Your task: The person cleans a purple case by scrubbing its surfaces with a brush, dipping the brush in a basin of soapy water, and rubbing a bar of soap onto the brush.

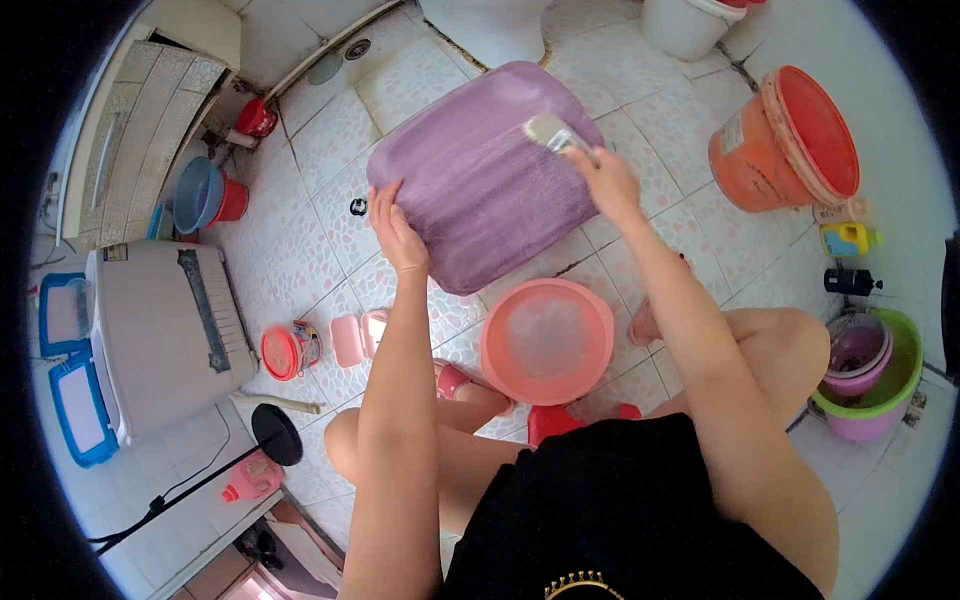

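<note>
A purple mat (470, 180) with rounded corners lies on the tiled floor, its surface darker and wet-looking toward its lower side. My left hand (400, 235) rests on the mat's left edge, fingers extended over it. In my right hand (605, 180) is a flat brush (555, 134) with pale bristles, closed around its handle. The bristles touch or hover just over the upper right part of the mat; I cannot tell which. Between my feet and the mat stands a pink basin (547, 342) holding cloudy, foamy water.
Right of the mat are an orange bucket (780, 140), a yellow bottle (848, 239) and a green basin (900, 370). On the left stand a white washing machine (165, 330), a small red-lidded bucket (287, 351) and an open pink box (348, 341). A toilet base (490, 30) is beyond the mat.
</note>
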`<state>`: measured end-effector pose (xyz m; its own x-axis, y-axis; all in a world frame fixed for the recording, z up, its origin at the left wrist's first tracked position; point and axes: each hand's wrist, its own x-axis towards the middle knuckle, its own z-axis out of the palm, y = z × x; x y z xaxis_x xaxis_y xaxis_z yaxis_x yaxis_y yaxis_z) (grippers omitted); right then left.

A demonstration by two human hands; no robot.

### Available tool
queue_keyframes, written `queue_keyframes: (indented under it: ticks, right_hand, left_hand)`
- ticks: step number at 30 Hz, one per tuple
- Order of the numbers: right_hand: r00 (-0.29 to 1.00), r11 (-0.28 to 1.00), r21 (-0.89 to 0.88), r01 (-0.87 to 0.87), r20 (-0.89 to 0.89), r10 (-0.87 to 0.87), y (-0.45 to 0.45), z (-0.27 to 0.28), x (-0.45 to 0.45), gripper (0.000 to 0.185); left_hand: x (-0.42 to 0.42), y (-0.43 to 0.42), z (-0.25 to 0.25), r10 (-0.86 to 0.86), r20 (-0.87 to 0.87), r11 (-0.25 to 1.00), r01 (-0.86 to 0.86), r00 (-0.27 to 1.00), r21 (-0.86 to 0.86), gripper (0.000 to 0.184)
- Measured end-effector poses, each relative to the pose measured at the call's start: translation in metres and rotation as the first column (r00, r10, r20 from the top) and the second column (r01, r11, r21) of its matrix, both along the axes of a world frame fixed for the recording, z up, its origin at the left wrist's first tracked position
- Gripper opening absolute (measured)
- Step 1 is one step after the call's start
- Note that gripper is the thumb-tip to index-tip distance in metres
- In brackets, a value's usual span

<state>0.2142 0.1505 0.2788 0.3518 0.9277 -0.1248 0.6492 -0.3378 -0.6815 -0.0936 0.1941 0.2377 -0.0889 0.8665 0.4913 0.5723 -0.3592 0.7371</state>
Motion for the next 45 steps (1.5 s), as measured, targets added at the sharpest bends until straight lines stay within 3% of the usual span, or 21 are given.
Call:
queue_keyframes:
  ticks: [3, 6, 7, 9, 15, 17, 21, 25, 27, 32, 35, 39, 43, 45]
  right_hand:
    - [0.997, 0.997, -0.027, 0.066, -0.043, -0.067, 0.000, -0.003, 0.008, 0.064]
    - [0.965, 0.982, -0.032, 0.185, -0.181, -0.188, 0.003, -0.029, -0.028, 0.065]
    - [0.971, 0.980, 0.003, 0.198, -0.141, -0.195, -0.006, -0.017, -0.052, 0.063]
    - [0.948, 0.984, -0.024, 0.175, -0.267, -0.175, -0.012, -0.023, -0.086, 0.063]
    - [0.931, 0.990, -0.096, -0.103, -0.359, 0.062, -0.041, -0.025, -0.188, 0.063]
    - [0.933, 0.981, -0.140, -0.132, -0.353, 0.075, -0.049, -0.022, -0.206, 0.064]
    - [0.952, 0.974, -0.081, -0.213, -0.239, 0.189, -0.038, -0.013, -0.171, 0.062]
    - [0.970, 0.972, -0.109, -0.207, -0.152, 0.189, -0.015, 0.004, -0.099, 0.063]
    - [0.981, 0.991, -0.031, -0.131, -0.150, 0.125, -0.007, -0.003, -0.068, 0.063]
    - [0.979, 0.993, -0.044, 0.108, -0.169, -0.114, 0.009, -0.009, -0.001, 0.063]
    - [0.964, 0.989, -0.043, 0.139, -0.222, -0.145, 0.006, -0.015, -0.007, 0.064]
    - [0.939, 0.980, -0.004, 0.198, -0.287, -0.191, -0.008, -0.031, -0.078, 0.064]
    - [0.914, 0.994, -0.086, 0.062, -0.394, -0.091, -0.026, -0.019, -0.143, 0.065]
    - [0.933, 0.993, -0.115, -0.025, -0.360, -0.018, -0.035, -0.018, -0.173, 0.065]
  left_hand:
    - [0.001, -0.002, -0.002, -0.010, 0.041, 1.000, 0.011, 0.999, -0.007, 0.041]
    - [0.002, -0.002, -0.004, -0.014, 0.079, 1.000, 0.015, 0.997, -0.002, 0.043]
    - [0.003, -0.002, -0.003, -0.006, 0.083, 1.000, 0.007, 0.996, -0.010, 0.044]
    - [0.005, -0.004, -0.002, 0.008, 0.088, 0.999, -0.005, 0.996, -0.033, 0.045]
    - [-0.003, 0.002, -0.015, -0.015, 0.078, 0.999, 0.017, 0.997, -0.028, 0.047]
    - [-0.001, 0.001, -0.015, -0.017, 0.149, 0.999, 0.022, 0.989, -0.029, 0.053]
    - [0.003, -0.002, -0.005, -0.010, 0.134, 0.999, 0.015, 0.991, -0.033, 0.051]
    - [0.001, 0.001, -0.010, -0.013, 0.050, 1.000, 0.012, 0.999, 0.008, 0.049]
    - [0.001, -0.001, -0.007, -0.001, 0.040, 1.000, 0.001, 0.999, 0.008, 0.048]
    - [0.008, -0.006, -0.003, 0.028, 0.059, 1.000, -0.029, 0.998, 0.005, 0.045]
    - [0.009, -0.008, -0.004, 0.032, 0.046, 0.999, -0.033, 0.998, 0.023, 0.044]
    - [0.011, -0.011, -0.002, 0.031, 0.027, 0.999, -0.032, 0.999, 0.037, 0.042]
    - [0.008, -0.009, -0.006, 0.029, 0.033, 1.000, -0.029, 0.999, 0.010, 0.044]
    - [0.007, -0.007, -0.005, 0.016, 0.048, 1.000, -0.016, 0.999, 0.003, 0.046]
